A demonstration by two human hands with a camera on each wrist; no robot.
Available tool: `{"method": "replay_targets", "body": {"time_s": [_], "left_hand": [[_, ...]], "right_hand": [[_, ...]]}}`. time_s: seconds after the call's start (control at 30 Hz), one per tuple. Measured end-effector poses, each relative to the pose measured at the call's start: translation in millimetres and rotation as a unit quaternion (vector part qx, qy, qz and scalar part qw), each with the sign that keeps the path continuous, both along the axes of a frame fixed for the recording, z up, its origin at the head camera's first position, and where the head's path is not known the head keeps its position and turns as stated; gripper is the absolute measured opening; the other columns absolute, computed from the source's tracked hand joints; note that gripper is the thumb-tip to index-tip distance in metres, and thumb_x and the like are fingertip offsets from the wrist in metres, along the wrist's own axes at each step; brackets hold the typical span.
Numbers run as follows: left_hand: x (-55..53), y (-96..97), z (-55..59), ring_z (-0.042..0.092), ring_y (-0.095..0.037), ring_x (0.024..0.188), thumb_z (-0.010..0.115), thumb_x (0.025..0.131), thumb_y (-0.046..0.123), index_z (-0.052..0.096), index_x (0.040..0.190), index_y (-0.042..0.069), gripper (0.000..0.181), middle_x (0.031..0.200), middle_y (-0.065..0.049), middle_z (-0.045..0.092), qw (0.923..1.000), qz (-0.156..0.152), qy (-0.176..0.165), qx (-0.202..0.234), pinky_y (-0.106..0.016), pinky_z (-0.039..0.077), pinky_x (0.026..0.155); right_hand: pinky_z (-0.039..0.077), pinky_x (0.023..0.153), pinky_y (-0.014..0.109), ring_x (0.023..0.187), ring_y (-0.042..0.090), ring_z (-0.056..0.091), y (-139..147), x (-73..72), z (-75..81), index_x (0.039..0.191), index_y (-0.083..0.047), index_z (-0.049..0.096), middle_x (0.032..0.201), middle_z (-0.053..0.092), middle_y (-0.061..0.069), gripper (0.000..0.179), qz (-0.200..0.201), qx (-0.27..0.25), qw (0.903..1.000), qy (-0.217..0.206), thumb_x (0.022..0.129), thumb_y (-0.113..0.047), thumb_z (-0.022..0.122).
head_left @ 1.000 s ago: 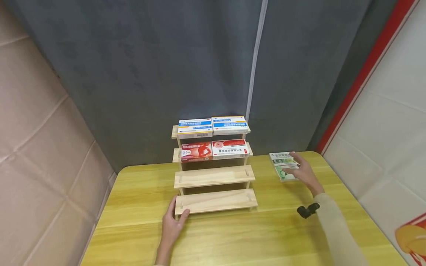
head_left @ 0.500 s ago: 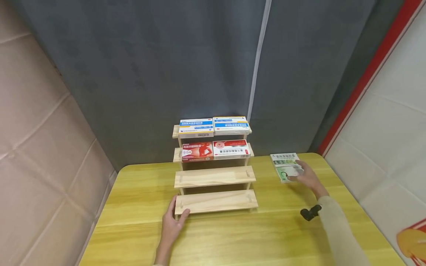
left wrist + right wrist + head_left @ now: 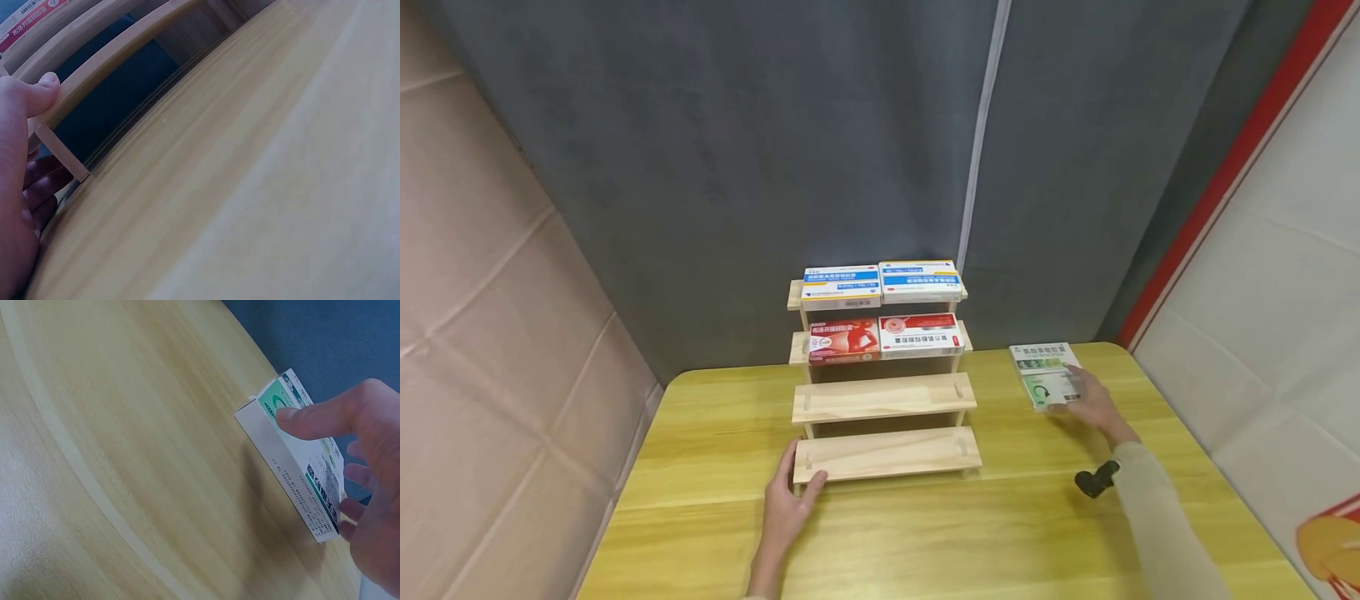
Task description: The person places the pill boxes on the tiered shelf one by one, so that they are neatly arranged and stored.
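In the head view my left hand [image 3: 786, 500] grips the left end of the lowest board of a wooden step rack [image 3: 887, 454]. The left wrist view shows its thumb [image 3: 47, 87] over the board's edge, with the other fingers beside the rack's leg [image 3: 62, 153]. On the table's right side, my right hand [image 3: 1093, 404] reaches over the nearer of two green-and-white medicine boxes [image 3: 1048, 385]. In the right wrist view, the thumb [image 3: 300, 422] overlaps the box's printed top, and the other fingertips [image 3: 350, 509] are right at its edge. Part of the box is hidden behind the hand.
Two white-and-blue medicine boxes [image 3: 841, 287] lie on the rack's top board. Below them are a red medicine box [image 3: 844, 340] and a red-and-white one [image 3: 920, 335]. A grey curtain [image 3: 850, 150] hangs behind the wooden table [image 3: 925, 533], and a pale wall [image 3: 1270, 317] stands at its right.
My right hand has come down onto the nearer green-and-white box, its fingers drawing in at the right edge. The left hand stays on the rack; the boxes have not visibly moved.
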State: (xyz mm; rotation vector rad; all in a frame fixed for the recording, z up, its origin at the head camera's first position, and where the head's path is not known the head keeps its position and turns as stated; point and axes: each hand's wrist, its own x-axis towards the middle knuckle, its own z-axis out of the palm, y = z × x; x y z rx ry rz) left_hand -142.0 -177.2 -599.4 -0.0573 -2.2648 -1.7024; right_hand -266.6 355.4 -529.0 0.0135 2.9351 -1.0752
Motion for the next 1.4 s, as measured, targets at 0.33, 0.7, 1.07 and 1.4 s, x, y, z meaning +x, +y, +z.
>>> {"method": "replay_targets", "body": {"time_s": [0.33, 0.7, 1.07, 1.4], "left_hand": [[-0.8, -1.9, -4.4, 0.048, -0.04, 0.14, 0.077, 0.087, 0.007, 0.038, 0.153, 0.0, 0.077, 0.152, -0.024, 0.048, 0.9998, 0.005, 0.018, -0.006, -0.004, 0.03, 0.109], [0.0, -2.1, -2.7, 0.045, -0.04, 0.142, 0.077, 0.089, 0.01, 0.037, 0.153, -0.001, 0.077, 0.154, -0.025, 0.045, 0.9997, -0.008, 0.025, 0.004, -0.005, 0.03, 0.11], [-1.3, -3.4, -5.0, 0.045, -0.04, 0.141, 0.076, 0.091, 0.012, 0.035, 0.154, -0.002, 0.077, 0.153, -0.026, 0.045, 0.9997, -0.014, 0.015, 0.013, -0.005, 0.029, 0.111], [-2.1, -2.6, -5.8, 0.045, -0.041, 0.142, 0.076, 0.091, 0.012, 0.035, 0.154, -0.003, 0.077, 0.153, -0.026, 0.046, 0.9998, -0.012, 0.016, 0.006, -0.005, 0.028, 0.111]], "right_hand": [[0.026, 0.111, 0.076, 0.129, 0.056, 0.037, 4, -2.1, -2.4, 0.153, 0.014, 0.022, 0.151, 0.03, 0.042, 0.103, 0.002, 0.042, 0.9991, -0.013, 0.078, -0.024, 0.081], [0.021, 0.115, 0.075, 0.138, 0.061, 0.026, 4, -1.0, 7.6, 0.153, 0.016, 0.018, 0.155, 0.018, 0.044, 0.108, 0.021, 0.048, 0.9973, -0.051, 0.077, -0.026, 0.082], [0.028, 0.113, 0.075, 0.133, 0.06, 0.03, 9, -0.9, 4.6, 0.156, 0.011, 0.014, 0.152, 0.015, 0.042, 0.107, 0.027, 0.067, 0.9942, -0.079, 0.082, -0.029, 0.08], [0.044, 0.099, 0.074, 0.114, 0.06, 0.048, 4, 0.2, 12.6, 0.154, 0.011, 0.023, 0.138, 0.028, 0.041, 0.1, 0.06, 0.17, 0.9815, -0.065, 0.08, -0.027, 0.079]]}}
